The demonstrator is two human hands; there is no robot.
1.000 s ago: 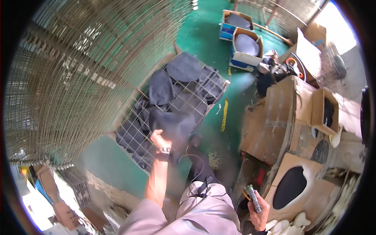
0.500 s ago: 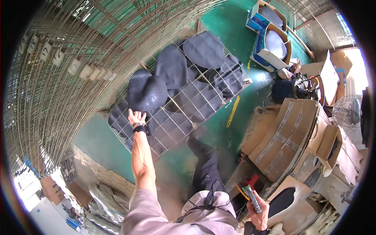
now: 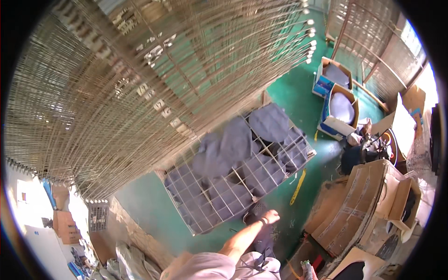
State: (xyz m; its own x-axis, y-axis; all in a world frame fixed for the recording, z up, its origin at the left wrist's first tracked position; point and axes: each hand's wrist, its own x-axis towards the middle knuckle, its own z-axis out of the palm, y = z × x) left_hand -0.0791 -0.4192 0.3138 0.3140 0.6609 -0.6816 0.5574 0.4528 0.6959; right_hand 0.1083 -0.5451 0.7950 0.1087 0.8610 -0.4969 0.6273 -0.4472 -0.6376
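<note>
My left hand (image 3: 269, 217) is blurred, off to the right of the wire-mesh rack (image 3: 198, 229) and above my dark trouser leg (image 3: 264, 243). I see nothing in it, and its fingers are too smeared to read. At the lower edge, my right hand (image 3: 312, 274) shows only in part, closed around a small, narrow silver-and-green hand-held device (image 3: 307, 269). Several dark grey rounded sheets lie on and under the mesh; one rounded sheet (image 3: 269, 122) is on top at the far end, another (image 3: 212, 156) on top near the middle.
A tall stack of wire racks (image 3: 140, 116) with small tags slants along the left. Far right stand open blue boxes (image 3: 338, 116) with grey rounded pieces. Large cardboard (image 3: 352, 196) fills the right side, near a fan (image 3: 418, 161). A yellow strip (image 3: 297, 186) marks the green floor.
My left hand has left the dark sheet on the mesh and swung right, toward my leg. The view has shifted, so the rack sits lower; the right hand has sunk toward the lower edge.
</note>
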